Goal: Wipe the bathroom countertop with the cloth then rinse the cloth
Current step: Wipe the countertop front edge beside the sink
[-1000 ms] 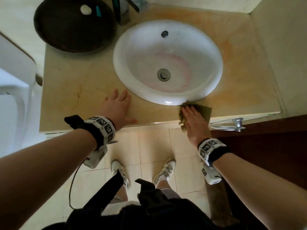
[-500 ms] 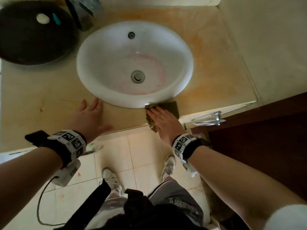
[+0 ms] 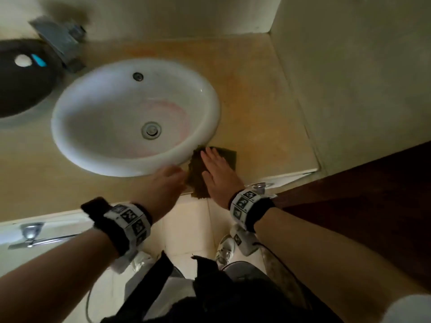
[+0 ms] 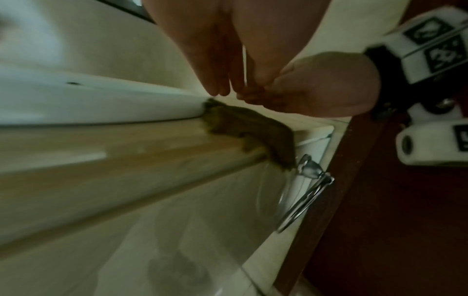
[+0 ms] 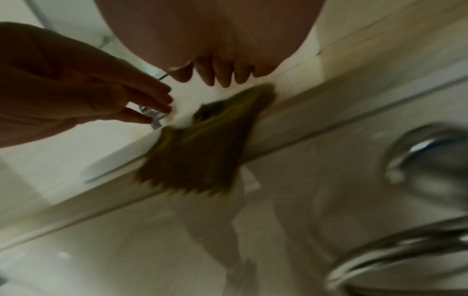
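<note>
An olive-green cloth [image 3: 197, 183] lies on the beige countertop [image 3: 256, 113] at the front right of the white sink [image 3: 93, 101], one edge hanging over the counter's front [image 5: 197, 156]. My right hand [image 3: 215, 166] lies flat on the cloth with straight fingers. My left hand [image 3: 168, 180] is just left of the cloth, blurred, fingers straight and pointing at its edge. I cannot tell whether it touches the cloth. In the right wrist view the left hand's fingers [image 5: 142, 100] hover beside the cloth. The left wrist view shows the cloth [image 4: 248, 124] against the sink rim.
A dark round basin [image 3: 21, 89] holding two small items sits at the back left, beside a metal faucet [image 3: 60, 43]. Chrome bars [image 3: 30, 234] [image 3: 261, 185] stick out below the counter front. A wall [image 3: 349, 78] bounds the counter on the right, with a brown door [image 3: 361, 206] below it.
My left hand has left the counter in front of the sink and moved right to the cloth's edge. My right hand stays flat on the cloth.
</note>
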`<action>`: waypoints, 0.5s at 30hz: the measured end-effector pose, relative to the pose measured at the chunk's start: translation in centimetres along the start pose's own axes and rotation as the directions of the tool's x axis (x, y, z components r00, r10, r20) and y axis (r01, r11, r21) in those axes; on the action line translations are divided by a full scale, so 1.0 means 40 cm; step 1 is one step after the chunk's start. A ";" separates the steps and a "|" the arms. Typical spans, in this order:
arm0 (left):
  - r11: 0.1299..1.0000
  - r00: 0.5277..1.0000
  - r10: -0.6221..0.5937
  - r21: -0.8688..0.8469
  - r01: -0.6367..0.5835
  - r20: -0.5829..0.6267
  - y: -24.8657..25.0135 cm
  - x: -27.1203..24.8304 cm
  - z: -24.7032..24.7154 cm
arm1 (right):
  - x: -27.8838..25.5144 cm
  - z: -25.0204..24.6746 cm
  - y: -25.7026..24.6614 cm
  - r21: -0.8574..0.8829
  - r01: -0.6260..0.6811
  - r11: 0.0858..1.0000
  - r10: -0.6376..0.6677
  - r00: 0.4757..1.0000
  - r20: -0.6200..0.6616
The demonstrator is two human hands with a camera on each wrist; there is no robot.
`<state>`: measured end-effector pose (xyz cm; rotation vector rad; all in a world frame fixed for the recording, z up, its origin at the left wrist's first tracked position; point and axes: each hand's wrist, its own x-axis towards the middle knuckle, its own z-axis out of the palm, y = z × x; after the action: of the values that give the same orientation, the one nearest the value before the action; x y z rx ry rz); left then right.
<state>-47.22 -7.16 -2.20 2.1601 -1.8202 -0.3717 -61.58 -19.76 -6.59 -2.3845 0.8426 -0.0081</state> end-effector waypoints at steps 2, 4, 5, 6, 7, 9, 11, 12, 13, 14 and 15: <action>0.994 0.988 0.111 -0.013 -0.110 0.104 0.079 0.088 0.045 | -0.036 -0.059 0.052 0.072 -0.098 0.993 0.108 0.984 -0.141; 1.000 0.967 0.010 0.019 -0.016 0.256 0.104 0.174 0.090 | -0.078 -0.109 0.134 0.064 -0.262 0.963 0.270 0.931 -0.246; 0.998 0.939 -0.038 0.062 0.018 0.342 0.106 0.210 0.105 | -0.102 -0.127 0.178 0.057 -0.339 0.939 0.341 0.902 -0.266; 0.994 0.916 -0.057 0.105 0.017 0.396 0.100 0.233 0.120 | -0.125 -0.137 0.218 0.057 -0.400 0.915 0.399 0.873 -0.280; 0.991 0.903 -0.059 0.134 0.002 0.425 0.093 0.247 0.130 | -0.146 -0.143 0.252 0.062 -0.445 0.893 0.443 0.849 -0.288; 0.989 0.896 -0.051 0.150 -0.018 0.441 0.078 0.260 0.141 | -0.177 -0.146 0.299 0.037 -0.515 0.857 0.505 0.821 -0.268; 0.989 0.895 -0.064 0.149 -0.002 0.441 0.084 0.275 0.143 | -0.193 -0.142 0.323 -0.018 -0.564 0.826 0.546 0.807 -0.224; 0.988 0.898 -0.074 0.154 0.008 0.434 0.094 0.291 0.147 | -0.190 -0.143 0.332 -0.031 -0.580 0.814 0.560 0.798 -0.224; 0.988 0.904 -0.082 0.152 0.019 0.420 0.107 0.314 0.151 | -0.184 -0.150 0.340 -0.029 -0.599 0.800 0.577 0.781 -0.239; 0.988 0.908 -0.093 0.152 0.032 0.408 0.119 0.344 0.158 | -0.174 -0.161 0.348 -0.015 -0.621 0.784 0.597 0.759 -0.259; 0.985 0.911 -0.103 0.165 0.039 0.400 0.132 0.377 0.165 | -0.164 -0.174 0.356 -0.004 -0.643 0.766 0.619 0.739 -0.266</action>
<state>-51.99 -23.22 -6.43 2.3993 -2.0440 -0.7750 -76.31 -28.53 -7.43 -2.0797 1.7856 0.0050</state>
